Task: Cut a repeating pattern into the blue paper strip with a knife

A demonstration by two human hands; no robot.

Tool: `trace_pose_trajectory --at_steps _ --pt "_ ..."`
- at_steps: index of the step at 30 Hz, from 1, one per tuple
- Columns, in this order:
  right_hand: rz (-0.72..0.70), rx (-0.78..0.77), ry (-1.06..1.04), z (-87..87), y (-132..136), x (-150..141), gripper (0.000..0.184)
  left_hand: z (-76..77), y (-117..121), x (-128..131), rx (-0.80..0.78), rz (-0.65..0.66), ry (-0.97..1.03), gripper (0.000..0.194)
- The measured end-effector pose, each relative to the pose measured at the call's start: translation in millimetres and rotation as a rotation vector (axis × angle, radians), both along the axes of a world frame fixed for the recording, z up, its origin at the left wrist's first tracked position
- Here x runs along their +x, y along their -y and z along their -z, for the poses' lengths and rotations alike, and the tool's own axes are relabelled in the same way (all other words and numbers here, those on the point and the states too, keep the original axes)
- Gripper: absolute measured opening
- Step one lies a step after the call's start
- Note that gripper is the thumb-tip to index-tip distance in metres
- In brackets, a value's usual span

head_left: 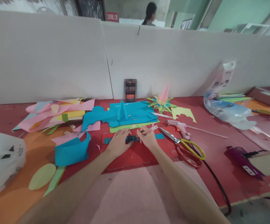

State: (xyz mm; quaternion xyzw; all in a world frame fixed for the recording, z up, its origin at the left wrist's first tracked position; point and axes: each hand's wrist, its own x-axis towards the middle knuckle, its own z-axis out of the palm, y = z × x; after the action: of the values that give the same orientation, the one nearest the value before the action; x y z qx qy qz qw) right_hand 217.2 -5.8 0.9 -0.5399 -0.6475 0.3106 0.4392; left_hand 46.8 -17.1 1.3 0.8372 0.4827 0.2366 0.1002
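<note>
Your left hand (120,140) lies flat, fingers extended, across a patterned strip (107,141) on the red mat (127,159) before you. Your right hand (146,135) pinches a slim pen-like tool (154,127) at the strip. Scissors (177,140) lie to the right, near a pink glue gun (182,129).

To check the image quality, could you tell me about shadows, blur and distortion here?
In the single head view: soft shadows on the wall beside the clear bag and on the pink surface; detail near the fingers looks soft; the arms seem stretched toward the lower corners.
</note>
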Motion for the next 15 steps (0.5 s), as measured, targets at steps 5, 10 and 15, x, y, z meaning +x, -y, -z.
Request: trace_pose_trajectory --at_steps 5,10,15 --pt "-0.012 0.001 -0.009 4.0 -1.3 0.2 0.032 0.8 0.0 -0.6 0.002 0.005 0.002 0.020" --pt "-0.040 0.008 -0.015 7.9 -3.0 1.2 0.032 0.8 0.4 -1.0 0.000 0.003 0.000 0.021" --pt "-0.047 0.011 -0.006 6.9 -3.1 1.9 0.029 0.5 0.3 -0.8 -0.004 0.008 -0.003 0.021"
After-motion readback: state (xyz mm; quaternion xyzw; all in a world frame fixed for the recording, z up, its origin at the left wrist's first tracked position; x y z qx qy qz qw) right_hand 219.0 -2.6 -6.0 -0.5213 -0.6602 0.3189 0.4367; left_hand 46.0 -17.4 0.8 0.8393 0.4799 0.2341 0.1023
